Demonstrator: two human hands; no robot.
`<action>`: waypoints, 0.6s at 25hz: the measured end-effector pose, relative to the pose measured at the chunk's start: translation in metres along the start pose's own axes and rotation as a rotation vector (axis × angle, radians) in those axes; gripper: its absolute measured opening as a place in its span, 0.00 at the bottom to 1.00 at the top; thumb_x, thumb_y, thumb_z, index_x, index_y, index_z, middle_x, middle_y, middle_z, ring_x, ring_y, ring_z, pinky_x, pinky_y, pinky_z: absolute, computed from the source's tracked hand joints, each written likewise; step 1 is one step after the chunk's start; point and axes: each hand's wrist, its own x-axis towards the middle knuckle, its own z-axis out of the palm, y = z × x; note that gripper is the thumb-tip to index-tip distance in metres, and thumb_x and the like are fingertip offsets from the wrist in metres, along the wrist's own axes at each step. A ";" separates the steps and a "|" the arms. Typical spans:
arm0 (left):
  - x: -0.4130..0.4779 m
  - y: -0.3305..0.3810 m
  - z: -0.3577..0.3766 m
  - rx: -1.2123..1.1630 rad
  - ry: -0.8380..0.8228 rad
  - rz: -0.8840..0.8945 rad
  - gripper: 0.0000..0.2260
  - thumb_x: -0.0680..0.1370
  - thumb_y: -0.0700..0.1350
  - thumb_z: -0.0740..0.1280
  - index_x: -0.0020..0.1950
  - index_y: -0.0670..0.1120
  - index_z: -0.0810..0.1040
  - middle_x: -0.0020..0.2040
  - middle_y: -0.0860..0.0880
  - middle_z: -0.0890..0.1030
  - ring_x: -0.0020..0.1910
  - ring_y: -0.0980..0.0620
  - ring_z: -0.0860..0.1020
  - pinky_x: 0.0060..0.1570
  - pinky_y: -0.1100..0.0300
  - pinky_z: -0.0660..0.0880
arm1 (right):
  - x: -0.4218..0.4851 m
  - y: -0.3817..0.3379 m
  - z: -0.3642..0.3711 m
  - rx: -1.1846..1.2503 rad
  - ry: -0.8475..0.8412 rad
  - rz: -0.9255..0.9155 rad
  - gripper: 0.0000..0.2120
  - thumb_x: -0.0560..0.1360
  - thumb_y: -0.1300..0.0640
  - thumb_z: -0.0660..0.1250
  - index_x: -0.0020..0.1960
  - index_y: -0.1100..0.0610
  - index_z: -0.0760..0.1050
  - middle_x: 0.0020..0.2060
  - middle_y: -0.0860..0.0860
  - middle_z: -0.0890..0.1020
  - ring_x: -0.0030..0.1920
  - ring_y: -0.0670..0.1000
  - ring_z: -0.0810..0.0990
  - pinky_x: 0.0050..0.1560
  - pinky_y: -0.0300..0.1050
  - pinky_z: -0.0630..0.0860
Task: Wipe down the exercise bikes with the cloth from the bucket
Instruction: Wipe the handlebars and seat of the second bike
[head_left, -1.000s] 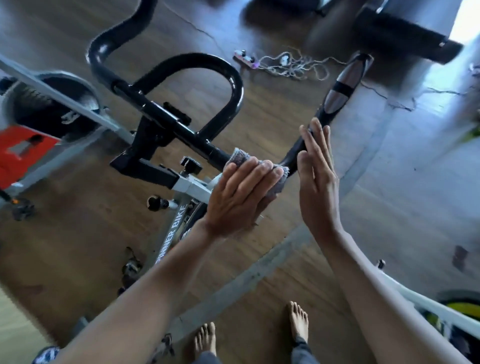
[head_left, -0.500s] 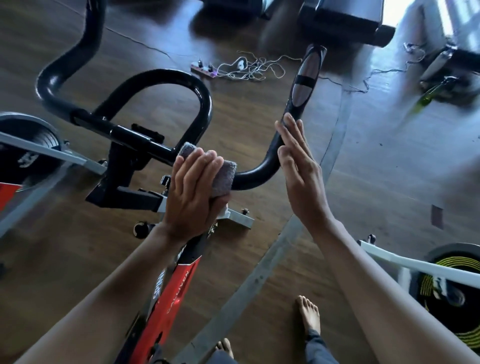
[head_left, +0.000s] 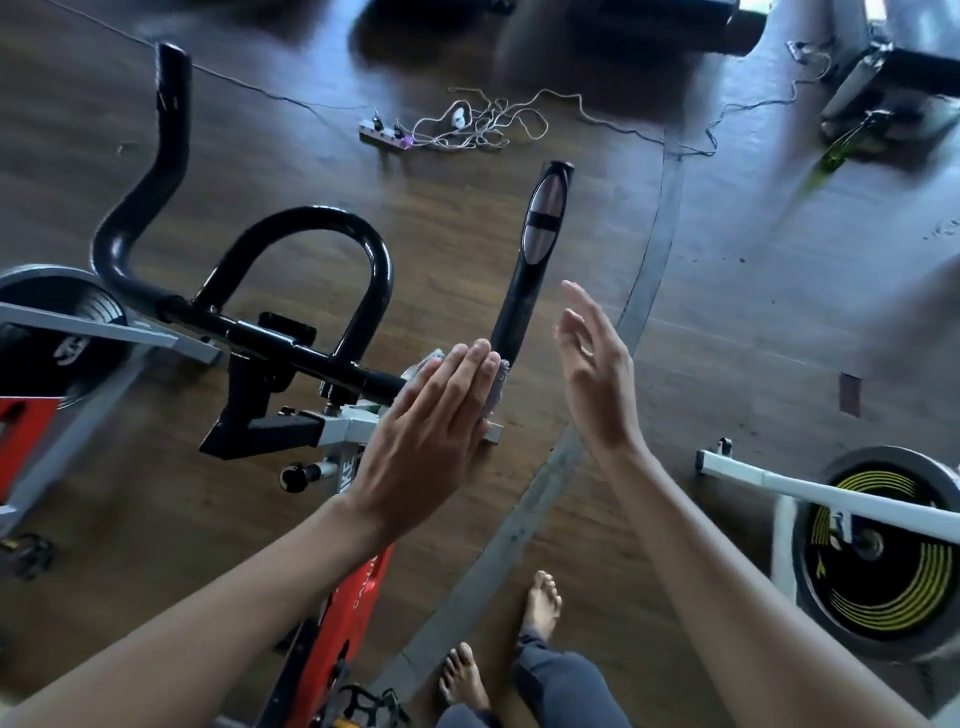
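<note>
A black handlebar (head_left: 291, 343) of a red-framed exercise bike (head_left: 343, 623) fills the left and middle of the head view. A grey cloth (head_left: 496, 392) lies over the bar where its right arm bends forward. My left hand (head_left: 431, 431) presses flat on the cloth with straight fingers, and only the cloth's edges show past them. My right hand (head_left: 597, 374) hovers open in the air just right of the bar's right grip (head_left: 535, 244), touching nothing. No bucket is in view.
A second bike with a white frame (head_left: 810, 488) and a yellow-striped flywheel (head_left: 878, 561) stands at the right. A power strip with tangled cables (head_left: 441, 127) lies on the wooden floor ahead. My bare feet (head_left: 540, 608) stand beside the red bike.
My left hand slid the cloth right along the bar toward its bend, and its fingers went from curled over the cloth to straight. The right hand stayed open beside the grip.
</note>
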 end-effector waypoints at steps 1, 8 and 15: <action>0.008 0.001 -0.001 -0.014 -0.025 -0.011 0.24 0.84 0.43 0.58 0.78 0.37 0.60 0.78 0.39 0.61 0.78 0.43 0.61 0.74 0.47 0.63 | 0.012 -0.006 -0.006 -0.001 0.002 0.019 0.20 0.82 0.62 0.61 0.74 0.54 0.70 0.71 0.51 0.74 0.65 0.45 0.76 0.56 0.23 0.69; 0.053 0.016 0.011 -0.007 -0.157 -0.052 0.27 0.81 0.45 0.62 0.78 0.38 0.60 0.79 0.40 0.59 0.79 0.44 0.58 0.75 0.48 0.61 | 0.083 -0.060 -0.005 -0.016 -0.058 0.029 0.25 0.80 0.62 0.61 0.76 0.51 0.66 0.70 0.49 0.73 0.62 0.45 0.78 0.61 0.33 0.73; 0.094 0.019 0.018 -0.182 -0.248 -0.216 0.34 0.79 0.49 0.64 0.79 0.37 0.53 0.80 0.40 0.53 0.79 0.44 0.54 0.77 0.49 0.56 | 0.110 -0.056 -0.014 0.042 -0.110 0.127 0.22 0.76 0.61 0.60 0.66 0.45 0.77 0.64 0.45 0.81 0.64 0.47 0.79 0.68 0.54 0.73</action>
